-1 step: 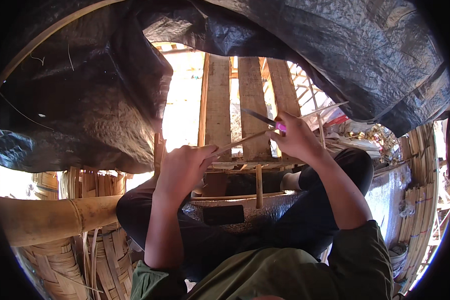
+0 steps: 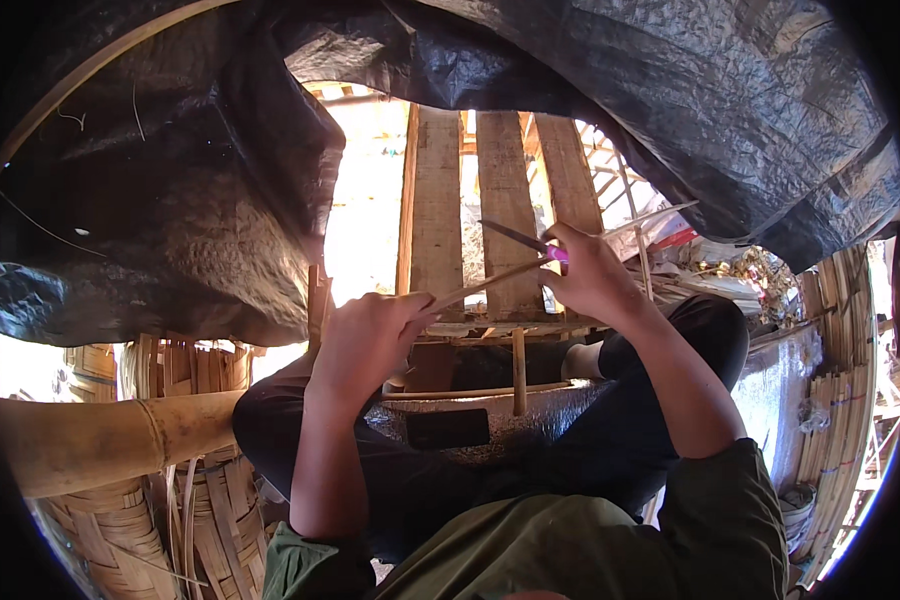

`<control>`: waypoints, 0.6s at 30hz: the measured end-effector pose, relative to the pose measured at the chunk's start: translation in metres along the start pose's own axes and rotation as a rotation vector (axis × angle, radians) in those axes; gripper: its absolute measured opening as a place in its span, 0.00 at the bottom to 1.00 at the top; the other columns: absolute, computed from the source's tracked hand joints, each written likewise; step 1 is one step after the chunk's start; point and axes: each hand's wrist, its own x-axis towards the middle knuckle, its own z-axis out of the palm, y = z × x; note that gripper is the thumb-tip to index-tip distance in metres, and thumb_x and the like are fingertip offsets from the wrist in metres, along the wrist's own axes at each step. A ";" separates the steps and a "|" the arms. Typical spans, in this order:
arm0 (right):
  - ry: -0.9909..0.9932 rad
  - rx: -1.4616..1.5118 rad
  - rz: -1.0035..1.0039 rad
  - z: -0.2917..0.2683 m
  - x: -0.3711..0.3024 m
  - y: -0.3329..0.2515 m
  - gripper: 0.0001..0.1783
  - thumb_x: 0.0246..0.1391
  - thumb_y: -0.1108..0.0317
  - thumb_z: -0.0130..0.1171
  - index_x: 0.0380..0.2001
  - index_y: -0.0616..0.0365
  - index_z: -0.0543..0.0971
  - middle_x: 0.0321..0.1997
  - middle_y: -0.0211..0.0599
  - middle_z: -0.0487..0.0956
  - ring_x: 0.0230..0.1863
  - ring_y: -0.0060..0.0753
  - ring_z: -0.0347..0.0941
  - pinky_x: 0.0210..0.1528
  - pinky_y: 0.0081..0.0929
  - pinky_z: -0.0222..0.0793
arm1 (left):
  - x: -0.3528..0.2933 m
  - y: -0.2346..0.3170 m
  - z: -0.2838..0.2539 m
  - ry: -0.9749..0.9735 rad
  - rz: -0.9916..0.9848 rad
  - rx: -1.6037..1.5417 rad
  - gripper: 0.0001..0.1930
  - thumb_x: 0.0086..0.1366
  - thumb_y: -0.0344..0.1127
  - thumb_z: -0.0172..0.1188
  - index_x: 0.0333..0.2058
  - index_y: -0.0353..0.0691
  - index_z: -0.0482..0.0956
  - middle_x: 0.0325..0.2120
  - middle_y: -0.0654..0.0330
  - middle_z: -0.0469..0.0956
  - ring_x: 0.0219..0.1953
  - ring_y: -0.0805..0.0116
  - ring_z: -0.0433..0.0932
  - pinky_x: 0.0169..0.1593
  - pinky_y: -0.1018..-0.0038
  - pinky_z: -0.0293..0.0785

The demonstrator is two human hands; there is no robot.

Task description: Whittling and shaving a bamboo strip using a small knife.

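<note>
A thin pale bamboo strip (image 2: 490,283) slants up from my left hand (image 2: 363,340) to my right hand, and its far end pokes out past the right one. My left fingers are closed round the near end. In my right hand (image 2: 600,282) is a knife (image 2: 511,235) with a pink-purple handle, its dark blade pointing left above the strip. The strip passes at the right fingers, close to the handle; the exact contact is hidden. Both hands are above my crossed legs, in front of wooden planks (image 2: 508,200).
Black plastic sheeting (image 2: 750,110) hangs across the top and left. A thick bamboo pole (image 2: 90,440) lies at left over woven bamboo (image 2: 215,520). A dark flat rectangular object (image 2: 448,428) lies between my legs. Bundled bamboo strips (image 2: 838,440) stand at right.
The knife and my right hand have shifted very slightly left. My left hand keeps the same grip on the strip.
</note>
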 end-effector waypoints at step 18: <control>0.189 -0.443 0.648 -0.021 0.039 0.094 0.17 0.48 0.62 0.61 0.39 0.63 0.81 0.40 0.54 0.82 0.46 0.53 0.79 0.49 0.43 0.75 | -0.018 -0.014 -0.033 -0.142 -0.005 -0.087 0.14 0.66 0.41 0.57 0.26 0.36 0.76 0.16 0.48 0.74 0.21 0.47 0.75 0.27 0.60 0.70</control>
